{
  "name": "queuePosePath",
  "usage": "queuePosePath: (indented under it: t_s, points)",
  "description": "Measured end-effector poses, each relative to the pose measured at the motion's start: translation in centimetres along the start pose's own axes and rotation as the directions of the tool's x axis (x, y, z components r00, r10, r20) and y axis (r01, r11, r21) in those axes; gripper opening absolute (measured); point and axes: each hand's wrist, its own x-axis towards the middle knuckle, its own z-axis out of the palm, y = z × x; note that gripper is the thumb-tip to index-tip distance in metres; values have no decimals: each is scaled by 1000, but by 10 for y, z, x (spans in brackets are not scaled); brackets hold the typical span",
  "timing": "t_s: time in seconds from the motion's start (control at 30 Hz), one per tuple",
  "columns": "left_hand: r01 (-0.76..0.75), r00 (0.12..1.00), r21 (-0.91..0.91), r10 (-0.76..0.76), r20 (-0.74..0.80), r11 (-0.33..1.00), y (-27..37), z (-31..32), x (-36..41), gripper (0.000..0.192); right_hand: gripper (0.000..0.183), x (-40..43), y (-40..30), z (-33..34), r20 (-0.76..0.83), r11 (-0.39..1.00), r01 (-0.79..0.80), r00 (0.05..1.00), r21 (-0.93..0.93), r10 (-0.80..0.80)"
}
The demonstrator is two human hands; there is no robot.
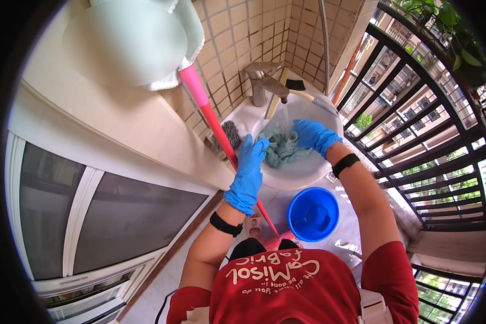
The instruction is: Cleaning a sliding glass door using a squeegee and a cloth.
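A wet grey-green cloth lies bunched in a white washbasin under running water from a metal faucet. My left hand, in a blue glove, is at the basin's left side, its fingertips at the cloth's left edge; whether they grip it is not plain. My right hand, also gloved in blue, is over the basin at the cloth's right edge, its fingers partly hidden. A red and pink pole slants past my left hand. Behind the faucet spout lie pale-handled tools.
A grey scouring pad sits at the basin's left corner. Below the basin, a blue bucket stands on the tiled floor. Black railings run along the right. A sliding window is at the left, and a tiled wall rises behind the faucet.
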Motion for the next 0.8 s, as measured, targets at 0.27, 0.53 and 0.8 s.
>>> queuePosePath:
  t_s: [0.27,0.53,0.8]
  points:
    - [-34,994,18,32,104,999,21,-6,-29,57,38,-2,-79,39,329,842,117,942,-526,74]
    - [-217,930,547,0,369,809,-9,4,11,85,32,-39,-32,-48,19,984,-17,1000,-175,21]
    - [-485,874,668,293,388,564,-50,45,24,114,37,-96,-80,-201,-275,990,16,961,140,23]
